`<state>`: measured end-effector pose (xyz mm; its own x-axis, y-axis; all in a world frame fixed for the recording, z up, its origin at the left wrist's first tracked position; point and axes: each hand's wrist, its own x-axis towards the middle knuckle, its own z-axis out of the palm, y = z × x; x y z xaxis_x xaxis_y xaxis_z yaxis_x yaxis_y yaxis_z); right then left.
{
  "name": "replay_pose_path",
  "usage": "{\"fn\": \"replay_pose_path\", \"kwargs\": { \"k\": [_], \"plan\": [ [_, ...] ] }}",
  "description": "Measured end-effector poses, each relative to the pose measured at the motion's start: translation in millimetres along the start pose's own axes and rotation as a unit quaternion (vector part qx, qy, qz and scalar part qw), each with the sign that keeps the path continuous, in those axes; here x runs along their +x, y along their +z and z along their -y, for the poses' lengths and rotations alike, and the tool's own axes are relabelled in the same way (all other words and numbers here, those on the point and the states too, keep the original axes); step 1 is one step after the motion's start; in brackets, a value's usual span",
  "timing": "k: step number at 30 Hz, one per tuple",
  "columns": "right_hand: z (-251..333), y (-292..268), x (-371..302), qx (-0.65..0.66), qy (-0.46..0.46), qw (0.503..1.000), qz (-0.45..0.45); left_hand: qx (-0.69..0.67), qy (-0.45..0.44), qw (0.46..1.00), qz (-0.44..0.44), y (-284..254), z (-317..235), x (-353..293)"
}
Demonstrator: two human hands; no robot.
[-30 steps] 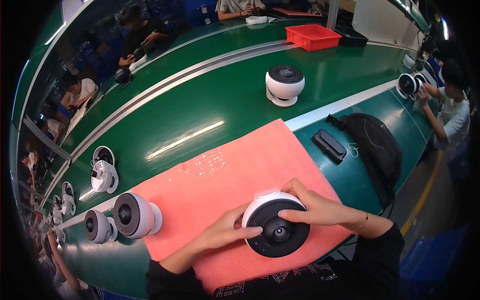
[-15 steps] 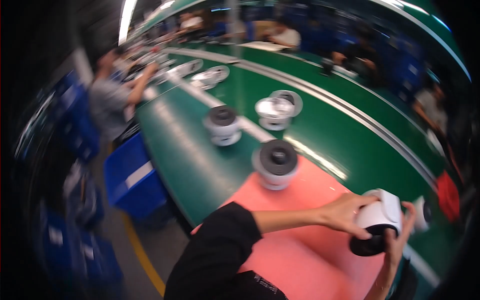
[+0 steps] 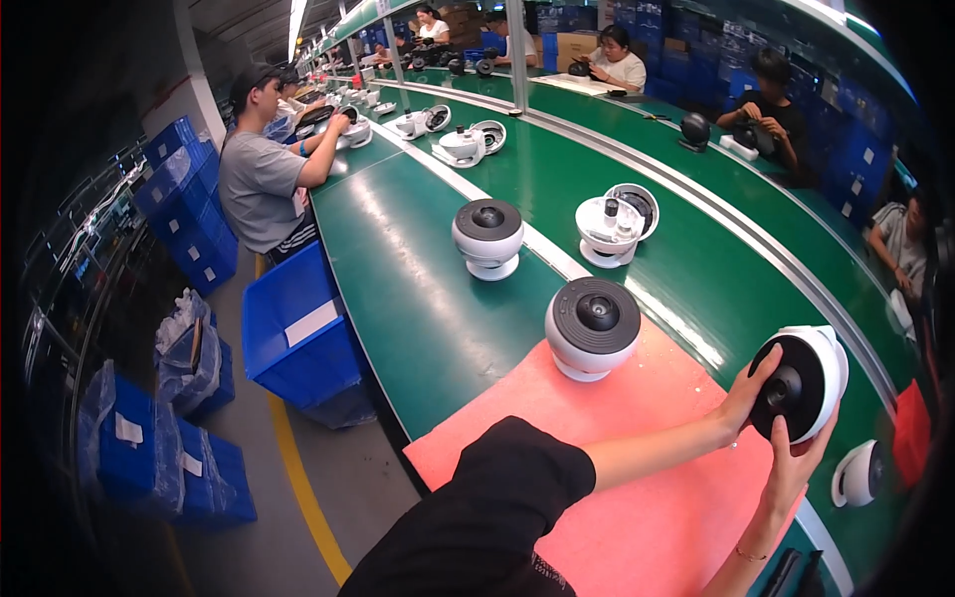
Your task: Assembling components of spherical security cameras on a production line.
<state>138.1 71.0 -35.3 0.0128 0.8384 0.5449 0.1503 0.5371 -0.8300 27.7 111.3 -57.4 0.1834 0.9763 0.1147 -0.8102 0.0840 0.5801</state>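
Over the right part of a pink foam mat (image 3: 637, 507), a round white camera unit (image 3: 828, 373) with a black front and central lens is held up, tilted toward me. My left hand (image 3: 744, 400) is closed on its left side, thumb on the black face. My right hand (image 3: 801, 460) supports it from below, a finger on the black face. A similar camera unit (image 3: 593, 328) stands upright at the mat's far edge. Another upright unit (image 3: 487, 239) is beyond it on the green table. To the right of my hands, one more unit (image 3: 858, 474) lies on its side.
Opened white housings (image 3: 609, 231) sit on the green conveyor belt (image 3: 686, 261). A metal rail (image 3: 542, 249) runs between belt and table. A blue bin (image 3: 298, 323) stands left of the table, near a seated co-worker (image 3: 264, 174). Black tools (image 3: 786, 572) lie near the lower right edge.
The held camera unit has turned so its black face points more up and toward me, and it sits higher and farther right in view. Both hands have moved with it. My view has shifted.
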Motion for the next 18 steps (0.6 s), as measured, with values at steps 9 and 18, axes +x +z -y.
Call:
{"fn": "replay_pose_path", "kwargs": {
  "k": [9, 18],
  "plan": [
    [-25, -6, 8, 0.038, 0.069, 0.997, 0.011, 0.042, 0.066, 0.996, -0.041, -20, 23, 27],
    [-60, -19, 3, -0.045, 0.066, 0.997, -0.022, 0.147, 0.144, 0.978, -0.025, -52, 45, 27]
  ]
}}
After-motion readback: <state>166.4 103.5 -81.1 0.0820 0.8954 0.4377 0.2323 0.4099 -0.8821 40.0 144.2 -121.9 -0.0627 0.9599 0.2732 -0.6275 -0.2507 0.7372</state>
